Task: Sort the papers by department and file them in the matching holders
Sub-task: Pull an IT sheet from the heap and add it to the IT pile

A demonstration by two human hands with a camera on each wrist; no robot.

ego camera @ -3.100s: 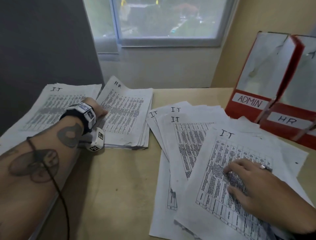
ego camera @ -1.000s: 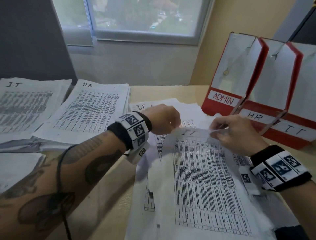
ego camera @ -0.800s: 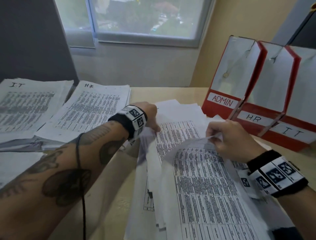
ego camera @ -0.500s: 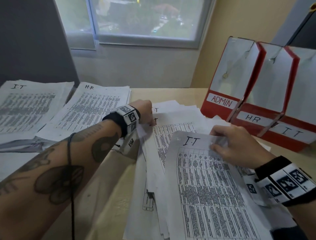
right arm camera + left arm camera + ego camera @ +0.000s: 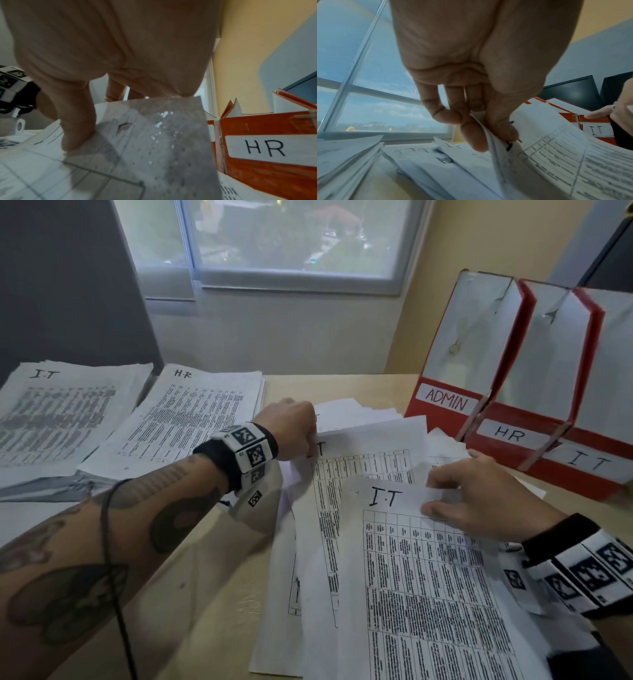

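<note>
Head cam: left hand (image 5: 293, 428) pinches an IT sheet (image 5: 370, 453) at its 10 o'clock corner, right hand (image 5: 479, 501) holds the top IT sheet (image 5: 411, 577). Left wrist: thumb and fingers (image 5: 471, 129) clamp the paper edge. Right wrist: thumb (image 5: 77, 121) presses on top, fingers curl under, HR holder (image 5: 267, 148) at 3 o'clock.

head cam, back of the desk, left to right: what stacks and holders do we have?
IT stack → HR stack → ADMIN holder → HR holder → IT holder. The loose spread under the hands overlaps too much to order.
</note>
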